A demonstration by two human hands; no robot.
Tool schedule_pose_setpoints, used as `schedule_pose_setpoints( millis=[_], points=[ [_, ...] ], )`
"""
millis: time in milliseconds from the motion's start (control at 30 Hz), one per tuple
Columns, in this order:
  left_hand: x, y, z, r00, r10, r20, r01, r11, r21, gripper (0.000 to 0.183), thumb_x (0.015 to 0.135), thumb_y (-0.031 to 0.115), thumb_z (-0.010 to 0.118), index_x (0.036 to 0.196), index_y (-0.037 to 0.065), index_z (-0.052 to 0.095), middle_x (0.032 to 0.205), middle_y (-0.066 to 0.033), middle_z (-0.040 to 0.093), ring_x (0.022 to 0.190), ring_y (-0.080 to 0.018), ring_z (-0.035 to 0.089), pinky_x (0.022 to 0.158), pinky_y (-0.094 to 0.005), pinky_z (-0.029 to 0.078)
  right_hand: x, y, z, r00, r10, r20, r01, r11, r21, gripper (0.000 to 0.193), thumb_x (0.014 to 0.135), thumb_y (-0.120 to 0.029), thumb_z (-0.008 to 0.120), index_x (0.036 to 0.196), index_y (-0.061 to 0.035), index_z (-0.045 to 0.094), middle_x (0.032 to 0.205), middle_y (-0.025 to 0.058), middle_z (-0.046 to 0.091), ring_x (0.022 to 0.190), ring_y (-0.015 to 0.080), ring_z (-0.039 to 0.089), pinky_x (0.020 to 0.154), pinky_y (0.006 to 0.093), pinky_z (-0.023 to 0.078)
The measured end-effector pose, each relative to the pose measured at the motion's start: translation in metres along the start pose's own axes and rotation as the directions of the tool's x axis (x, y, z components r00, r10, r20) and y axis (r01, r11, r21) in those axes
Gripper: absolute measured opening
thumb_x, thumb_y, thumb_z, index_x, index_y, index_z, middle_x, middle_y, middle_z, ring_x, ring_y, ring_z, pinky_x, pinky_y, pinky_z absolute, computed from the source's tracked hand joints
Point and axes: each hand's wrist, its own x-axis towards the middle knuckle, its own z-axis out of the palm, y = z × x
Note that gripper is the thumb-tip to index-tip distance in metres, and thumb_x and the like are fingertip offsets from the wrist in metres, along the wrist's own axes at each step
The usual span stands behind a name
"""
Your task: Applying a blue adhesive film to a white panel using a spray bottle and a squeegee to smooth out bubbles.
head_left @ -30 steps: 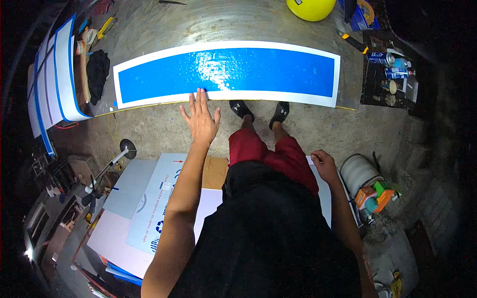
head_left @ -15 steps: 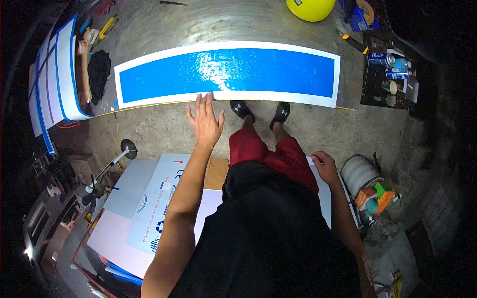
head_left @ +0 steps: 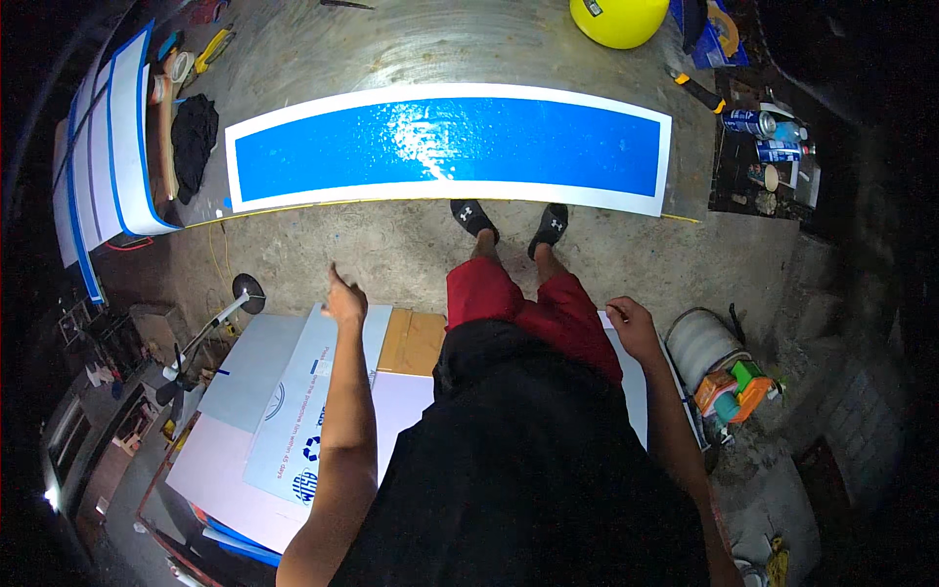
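Note:
A long blue panel [head_left: 528, 147] with a white border lies flat along the front edge of the metal-topped table [head_left: 469, 54], its glossy face catching a bright glare. My left hand [head_left: 344, 296] is off the table, in the air between it and the stacked sheets behind. Its index finger is stretched out, the other fingers are folded in, and it holds nothing. By my right thigh hangs my right hand [head_left: 634, 328], its fingers curled and nothing visible in them. That hand is nearest to a pale sheet [head_left: 631, 377] beside my leg.
White boards with blue edging [head_left: 127, 147], a black cloth [head_left: 195, 147] and a yellow cutter [head_left: 213, 49] sit at the left. Toward the right are a yellow helmet [head_left: 618, 20], another cutter [head_left: 699, 93] and spray cans [head_left: 748, 122]. A fan [head_left: 181, 386] stands low left.
My left hand has left the panel's near edge and moved back toward me and leftward, its spread fingers folding except the index. The panel and my right hand are nearly unchanged.

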Motion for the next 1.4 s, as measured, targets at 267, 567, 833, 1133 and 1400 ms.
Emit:
schedule_pose_setpoints(
  millis=[267,567,833,1133,1400],
  points=[
    [-0.030,0.088,-0.013,0.607,0.713,-0.351,-0.689,0.692,0.214,0.080,0.091,0.027,0.063,0.157,0.007,0.023,0.163,-0.0141,0.026,0.152,-0.0335,0.019,0.119,-0.0616,0.009,0.005,-0.009,-0.003,0.998,-0.059,0.020,0.060,0.997,-0.051,0.026,0.097,-0.021,0.063,0.109,0.0011,0.067,0.101,0.0156,0.070,0.089,0.0242,0.067,0.081,0.0367,0.053],
    [-0.041,0.175,0.019,0.466,0.852,-0.238,-0.841,0.511,0.180,0.087,0.095,0.045,0.058,0.158,0.003,0.016,0.165,-0.0175,0.015,0.154,-0.0348,0.010,0.119,-0.0619,0.002,-0.009,0.009,-0.010,0.998,-0.036,-0.048,0.038,0.998,0.043,0.024,0.096,-0.019,0.063,0.108,0.0007,0.067,0.097,0.0144,0.070,0.086,0.0232,0.067,0.078,0.0357,0.053],
    [-0.079,0.193,0.033,0.367,0.926,-0.085,-0.905,0.377,0.199,0.086,0.096,0.049,0.055,0.158,0.005,0.016,0.165,-0.0201,0.012,0.153,-0.0373,0.009,0.119,-0.0622,0.003,-0.017,0.017,-0.012,0.998,0.038,-0.053,-0.039,0.999,-0.012,0.024,0.097,-0.021,0.063,0.109,0.0000,0.067,0.097,0.0140,0.071,0.086,0.0232,0.067,0.079,0.0349,0.053],
    [-0.052,0.153,0.023,0.490,0.849,-0.199,-0.807,0.528,0.266,0.082,0.098,0.045,0.053,0.159,0.006,0.016,0.166,-0.0160,0.014,0.154,-0.0321,0.011,0.119,-0.0627,0.000,-0.012,0.027,-0.014,0.999,0.004,-0.054,-0.004,1.000,-0.004,0.025,0.097,-0.022,0.063,0.109,0.0001,0.067,0.099,0.0143,0.071,0.088,0.0230,0.067,0.080,0.0353,0.052],
    [-0.060,0.149,0.020,0.518,0.826,-0.220,-0.777,0.562,0.283,0.079,0.097,0.045,0.055,0.158,0.006,0.021,0.164,-0.0149,0.021,0.153,-0.0309,0.016,0.119,-0.0611,0.000,-0.007,0.013,-0.015,1.000,0.018,-0.012,-0.018,1.000,-0.024,0.025,0.097,-0.022,0.062,0.109,-0.0006,0.067,0.098,0.0139,0.070,0.087,0.0225,0.067,0.079,0.0352,0.052]
  ],
)
